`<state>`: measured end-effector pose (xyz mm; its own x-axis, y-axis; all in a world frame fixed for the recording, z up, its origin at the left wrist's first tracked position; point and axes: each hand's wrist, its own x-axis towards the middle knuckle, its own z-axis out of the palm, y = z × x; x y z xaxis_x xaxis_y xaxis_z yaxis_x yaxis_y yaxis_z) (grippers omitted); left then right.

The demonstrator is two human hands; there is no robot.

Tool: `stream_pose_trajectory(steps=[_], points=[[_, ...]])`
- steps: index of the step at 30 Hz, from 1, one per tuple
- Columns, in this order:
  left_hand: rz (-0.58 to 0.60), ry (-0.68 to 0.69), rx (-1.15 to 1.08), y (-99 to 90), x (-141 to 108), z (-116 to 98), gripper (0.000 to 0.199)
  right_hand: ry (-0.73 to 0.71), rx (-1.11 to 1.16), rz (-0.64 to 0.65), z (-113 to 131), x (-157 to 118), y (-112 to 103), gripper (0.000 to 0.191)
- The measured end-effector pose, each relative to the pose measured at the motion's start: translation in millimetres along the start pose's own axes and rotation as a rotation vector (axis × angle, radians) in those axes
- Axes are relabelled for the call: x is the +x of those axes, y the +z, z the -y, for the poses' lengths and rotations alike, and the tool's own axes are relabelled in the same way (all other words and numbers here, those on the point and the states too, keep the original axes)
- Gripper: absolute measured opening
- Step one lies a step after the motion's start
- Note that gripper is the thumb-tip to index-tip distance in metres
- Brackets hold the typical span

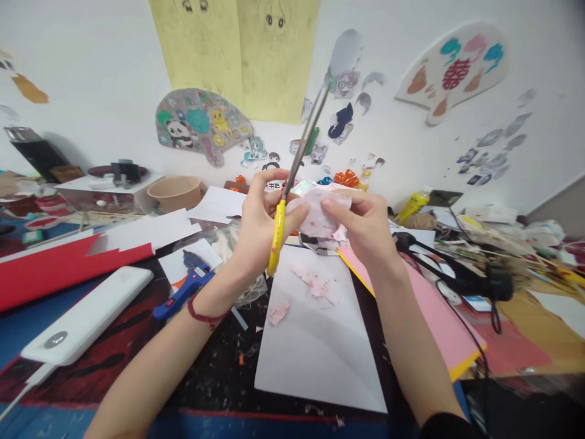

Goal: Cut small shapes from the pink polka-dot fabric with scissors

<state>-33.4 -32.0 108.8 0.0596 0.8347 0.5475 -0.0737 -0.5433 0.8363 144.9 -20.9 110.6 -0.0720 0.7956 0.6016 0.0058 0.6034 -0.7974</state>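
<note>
Both hands are raised over the desk around a thin, pale pink piece of paper [317, 210]. My left hand [262, 222] is closed, its thumb on the paper's left edge. Yellow-handled scissors [277, 238] are hooked in that same hand, seen nearly edge-on, with the metal blades pointing up. My right hand [365, 222] pinches the paper's right side between thumb and fingers. Below them lies a white sheet [320, 353] with torn pink scraps [315, 283] on it.
To the left are a blue glue gun [185, 296], a white power strip or power bank [89, 314] with a cable, and red card [68, 268]. Pink card [425, 305] and a black cabled device [457, 268] lie right. Decorated fans [203, 122] hang on the wall.
</note>
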Motion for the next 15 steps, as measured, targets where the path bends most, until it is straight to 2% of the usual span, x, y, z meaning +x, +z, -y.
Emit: stream_pose_trajectory(steps=[5,9,12,15], points=[[0.061,-0.003,-0.012,-5.2,0.8,-7.7,0.058,-0.04,-0.002,-0.01,-0.8,-1.4,10.8,0.02],[0.133,0.022,-0.026,-4.1,-4.0,-13.1,0.055,-0.11,0.009,-0.078,1.1,-5.5,19.2,0.013],[0.103,0.059,-0.034,-3.0,-6.3,-15.9,0.053,-0.179,-0.003,-0.129,3.2,-7.4,20.1,0.007],[0.037,0.079,0.019,-3.3,-6.7,-17.7,0.051,-0.175,-0.032,-0.14,5.6,-8.6,19.2,0.008]])
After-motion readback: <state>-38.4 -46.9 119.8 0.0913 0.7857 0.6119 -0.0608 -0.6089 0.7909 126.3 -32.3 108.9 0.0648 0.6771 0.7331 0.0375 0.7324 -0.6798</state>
